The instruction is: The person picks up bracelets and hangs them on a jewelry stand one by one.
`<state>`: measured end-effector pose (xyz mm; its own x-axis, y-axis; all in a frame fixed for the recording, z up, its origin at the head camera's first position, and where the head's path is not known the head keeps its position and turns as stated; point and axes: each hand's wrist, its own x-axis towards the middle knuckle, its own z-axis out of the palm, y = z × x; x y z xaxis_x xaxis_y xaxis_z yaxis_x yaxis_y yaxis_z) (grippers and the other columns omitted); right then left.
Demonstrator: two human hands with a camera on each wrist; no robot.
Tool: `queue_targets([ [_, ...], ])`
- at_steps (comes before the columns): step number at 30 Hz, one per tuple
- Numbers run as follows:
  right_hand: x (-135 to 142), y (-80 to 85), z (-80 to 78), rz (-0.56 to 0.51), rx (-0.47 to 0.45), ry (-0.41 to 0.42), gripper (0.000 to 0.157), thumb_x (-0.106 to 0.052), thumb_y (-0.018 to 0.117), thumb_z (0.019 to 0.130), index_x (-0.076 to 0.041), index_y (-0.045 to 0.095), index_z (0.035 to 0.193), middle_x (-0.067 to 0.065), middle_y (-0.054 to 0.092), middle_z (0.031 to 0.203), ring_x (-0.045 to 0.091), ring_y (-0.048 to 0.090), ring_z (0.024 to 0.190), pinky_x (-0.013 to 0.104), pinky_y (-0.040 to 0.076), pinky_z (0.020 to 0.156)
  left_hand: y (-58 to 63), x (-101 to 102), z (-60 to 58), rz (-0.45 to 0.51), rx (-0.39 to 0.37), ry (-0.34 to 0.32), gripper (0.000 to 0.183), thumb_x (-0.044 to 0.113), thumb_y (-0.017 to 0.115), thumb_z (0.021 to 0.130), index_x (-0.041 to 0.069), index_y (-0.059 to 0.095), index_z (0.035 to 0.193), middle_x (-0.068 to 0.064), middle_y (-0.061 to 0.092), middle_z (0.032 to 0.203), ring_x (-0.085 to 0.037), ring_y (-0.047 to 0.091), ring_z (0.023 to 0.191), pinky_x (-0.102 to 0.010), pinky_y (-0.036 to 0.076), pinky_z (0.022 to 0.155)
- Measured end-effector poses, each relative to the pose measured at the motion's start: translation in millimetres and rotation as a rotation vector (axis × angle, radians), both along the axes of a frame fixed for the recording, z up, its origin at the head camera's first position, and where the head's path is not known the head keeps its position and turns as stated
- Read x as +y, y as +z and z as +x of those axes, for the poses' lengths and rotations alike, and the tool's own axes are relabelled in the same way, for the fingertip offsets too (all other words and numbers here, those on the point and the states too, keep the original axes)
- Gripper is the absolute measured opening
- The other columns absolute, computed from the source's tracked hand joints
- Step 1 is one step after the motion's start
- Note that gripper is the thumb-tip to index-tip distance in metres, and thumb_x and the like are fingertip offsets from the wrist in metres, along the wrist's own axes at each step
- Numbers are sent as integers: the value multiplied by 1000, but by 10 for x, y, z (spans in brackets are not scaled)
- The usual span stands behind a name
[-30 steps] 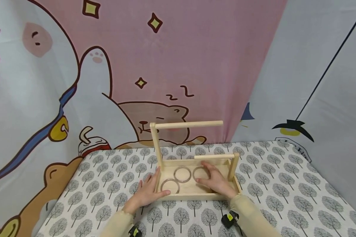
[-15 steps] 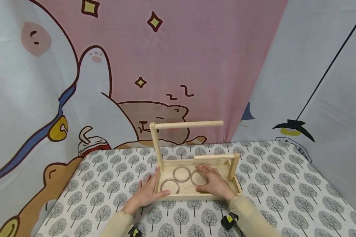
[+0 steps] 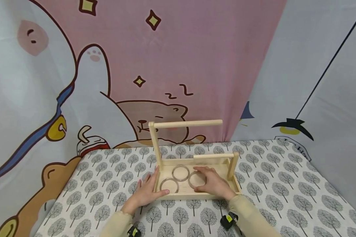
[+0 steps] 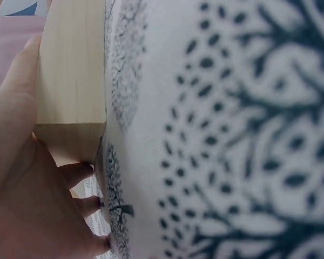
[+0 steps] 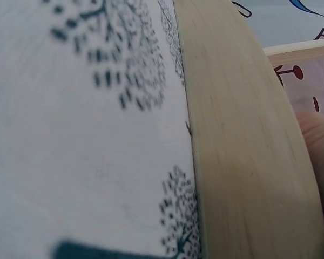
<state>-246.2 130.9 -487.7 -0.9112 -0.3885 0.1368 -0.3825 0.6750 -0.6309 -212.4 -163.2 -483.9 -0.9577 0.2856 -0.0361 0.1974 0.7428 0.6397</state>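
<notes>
A shallow wooden tray [image 3: 192, 197] with a tall post and bar [image 3: 188, 124] at its left and a short bar [image 3: 213, 156] at its right holds several greyish see-through rings. Two of them, a front ring [image 3: 161, 187] and a rear ring [image 3: 172, 173], lie in its left half. My right hand [image 3: 215, 184] reaches inside, thumb and fingertips at opposite edges of a third ring [image 3: 189, 180]. Another ring's edge [image 3: 225, 181] peeks out behind that hand. My left hand [image 3: 146, 191] rests against the tray's front left corner, thumb over the front rim, fingers spread along the left side.
A tablecloth [image 3: 106, 197] printed with grey trees spreads under the tray. A cartoon-patterned curtain [image 3: 210, 65] hangs behind the table. In the right wrist view the tray's outer wall [image 5: 248, 162] blocks most of the right hand.
My right hand has drawn its fingers in and slid the third ring a little left and toward the front of the tray. My left hand stays at the corner.
</notes>
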Motion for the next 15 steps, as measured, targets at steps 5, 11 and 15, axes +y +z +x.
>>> queue_targets([
  [5, -27, 26, 22, -70, 67, 101, 79, -32, 88, 67, -9, 55, 135, 8, 62, 119, 23, 54, 98, 38, 49, 81, 28, -3, 6, -2, 5, -6, 101, 53, 66, 86, 9, 9, 156, -22, 29, 153, -49, 15, 140, -71, 0, 106],
  [11, -78, 72, 69, -161, 50, 150, 80, -26, 87, 69, -9, 52, 138, 9, 60, 111, 23, 53, 90, 32, 49, 74, 12, -4, -3, -5, 2, -4, 101, 53, 66, 86, 10, 8, 156, -21, 29, 153, -48, 14, 140, -71, -1, 106],
  [15, -135, 100, 121, -205, 49, 183, 78, -22, 86, 70, -10, 52, 139, 11, 56, 115, 25, 52, 89, 29, 51, 72, 3, 2, 3, 6, -4, -3, 100, 50, 67, 86, 10, 8, 156, -20, 27, 153, -48, 13, 140, -71, -2, 106],
])
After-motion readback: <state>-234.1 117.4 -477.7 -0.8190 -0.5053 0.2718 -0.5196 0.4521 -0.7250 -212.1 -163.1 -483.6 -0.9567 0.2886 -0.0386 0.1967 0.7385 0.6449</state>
